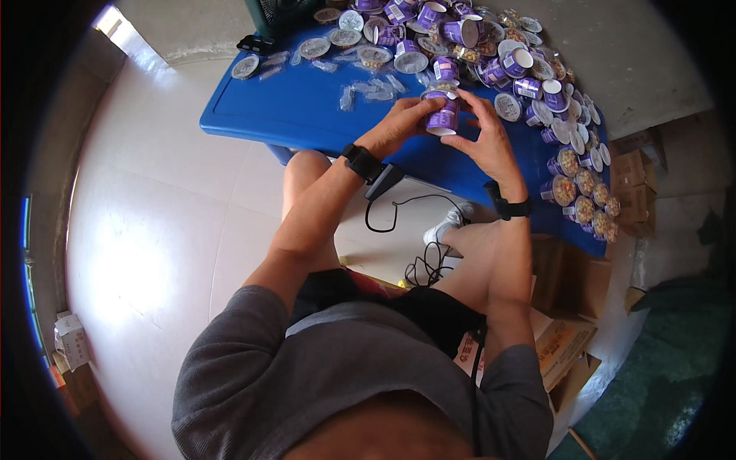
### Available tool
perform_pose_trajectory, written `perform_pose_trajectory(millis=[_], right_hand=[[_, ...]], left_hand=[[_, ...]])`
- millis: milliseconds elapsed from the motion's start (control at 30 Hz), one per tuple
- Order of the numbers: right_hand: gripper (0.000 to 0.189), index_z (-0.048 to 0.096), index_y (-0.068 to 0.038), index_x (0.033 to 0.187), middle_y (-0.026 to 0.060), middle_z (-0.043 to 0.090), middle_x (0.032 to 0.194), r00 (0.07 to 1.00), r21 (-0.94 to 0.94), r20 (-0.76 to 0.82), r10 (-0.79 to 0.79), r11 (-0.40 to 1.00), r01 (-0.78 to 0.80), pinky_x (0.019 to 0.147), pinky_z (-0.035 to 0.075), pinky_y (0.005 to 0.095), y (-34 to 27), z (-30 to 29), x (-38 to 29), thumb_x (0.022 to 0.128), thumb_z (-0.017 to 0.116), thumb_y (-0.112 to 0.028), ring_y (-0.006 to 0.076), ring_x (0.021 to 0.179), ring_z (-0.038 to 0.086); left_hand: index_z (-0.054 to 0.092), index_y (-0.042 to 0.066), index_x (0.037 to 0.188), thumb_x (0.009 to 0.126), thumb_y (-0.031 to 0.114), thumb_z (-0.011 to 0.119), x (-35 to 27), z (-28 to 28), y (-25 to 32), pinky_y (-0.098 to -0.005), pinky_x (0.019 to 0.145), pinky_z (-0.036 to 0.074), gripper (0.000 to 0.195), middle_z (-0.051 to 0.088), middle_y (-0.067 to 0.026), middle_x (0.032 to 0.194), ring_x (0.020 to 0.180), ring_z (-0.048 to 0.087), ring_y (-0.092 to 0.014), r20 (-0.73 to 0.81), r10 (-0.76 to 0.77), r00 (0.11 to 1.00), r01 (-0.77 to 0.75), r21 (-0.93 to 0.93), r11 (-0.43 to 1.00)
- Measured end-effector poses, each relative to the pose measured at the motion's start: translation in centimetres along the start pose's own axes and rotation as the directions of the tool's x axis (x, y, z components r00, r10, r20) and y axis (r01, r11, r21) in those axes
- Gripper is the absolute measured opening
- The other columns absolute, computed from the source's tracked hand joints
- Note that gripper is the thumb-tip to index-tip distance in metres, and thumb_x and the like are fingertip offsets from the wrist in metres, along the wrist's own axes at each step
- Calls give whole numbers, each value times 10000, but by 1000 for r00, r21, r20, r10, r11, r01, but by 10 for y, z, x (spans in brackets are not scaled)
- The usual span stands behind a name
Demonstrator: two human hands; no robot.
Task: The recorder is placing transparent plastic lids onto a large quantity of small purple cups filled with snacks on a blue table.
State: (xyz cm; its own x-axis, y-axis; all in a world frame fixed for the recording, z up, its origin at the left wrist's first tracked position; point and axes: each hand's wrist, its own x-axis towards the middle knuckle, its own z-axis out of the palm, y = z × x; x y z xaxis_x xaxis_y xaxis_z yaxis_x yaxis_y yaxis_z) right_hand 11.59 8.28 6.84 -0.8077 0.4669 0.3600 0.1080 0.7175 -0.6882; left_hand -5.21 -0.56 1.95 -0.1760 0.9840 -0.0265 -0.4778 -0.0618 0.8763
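Over the near side of the blue plastic table point(270, 115) I hold a purple paper cup point(441, 119), tilted, with a clear domed lid section point(440, 89) at its far end. My left hand point(402, 119) grips the cup from the left, its thumb lying across the side. On the other side my right hand point(486, 135) spans the cup, with fingers near the lid rim and the thumb at the white base. The hidden fingers of both hands are behind the cup. Just left of it lie several small clear wrapped plastic pieces point(374, 89).
A heap of purple cups point(460, 33) covers the table's far right. Cups with domed lids over snack pieces point(563, 190) line the right end. A fan point(282, 17) stands at the back left. Cardboard boxes point(566, 351) are at my right, and a black cable point(425, 264) lies by my foot.
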Motion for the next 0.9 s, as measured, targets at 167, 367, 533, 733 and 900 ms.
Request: perform_pose_trajectory(millis=[167,367,533,733,900], right_hand=[[551,547,-31,1201,117,578,1085,977,63,-210,41,998,-28,804,501,328,22,-2,-6,730,788,-188,227,972,599],[533,553,-13,1167,120,560,1017,949,174,-301,90,984,-38,686,505,288,36,13,-9,764,775,-282,195,886,598],[502,552,-5,1134,129,534,984,933,144,-355,63,990,-12,720,487,334,36,21,-8,773,769,-279,218,853,575],[466,555,10,1091,125,539,957,912,156,-401,85,988,-23,753,478,338,38,33,-7,776,765,-262,225,849,568],[503,532,-1,1165,125,501,1053,890,133,-450,77,991,-18,739,481,319,34,32,-9,798,749,-266,205,903,564]], left_hand=[[499,-52,1247,843,475,670,2,8,-2,-343,830,537,685,602,-156,1091,987,622,-231,19,-19,1000,17,85,996],[472,12,1312,790,202,775,4,0,-17,-327,820,545,633,557,-137,1119,1032,616,-275,-21,324,946,-284,426,859],[518,4,1274,806,192,759,4,-2,-18,-340,827,538,558,566,-128,1116,988,618,-217,-64,314,947,-250,467,848],[437,-8,1331,851,197,705,3,7,-24,-297,846,495,586,574,-121,1107,1000,588,-195,-132,263,956,-203,349,915],[456,-1,1303,839,215,717,1,11,-23,-304,899,471,575,559,-113,1123,1042,571,-194,-129,229,965,-192,249,949]])
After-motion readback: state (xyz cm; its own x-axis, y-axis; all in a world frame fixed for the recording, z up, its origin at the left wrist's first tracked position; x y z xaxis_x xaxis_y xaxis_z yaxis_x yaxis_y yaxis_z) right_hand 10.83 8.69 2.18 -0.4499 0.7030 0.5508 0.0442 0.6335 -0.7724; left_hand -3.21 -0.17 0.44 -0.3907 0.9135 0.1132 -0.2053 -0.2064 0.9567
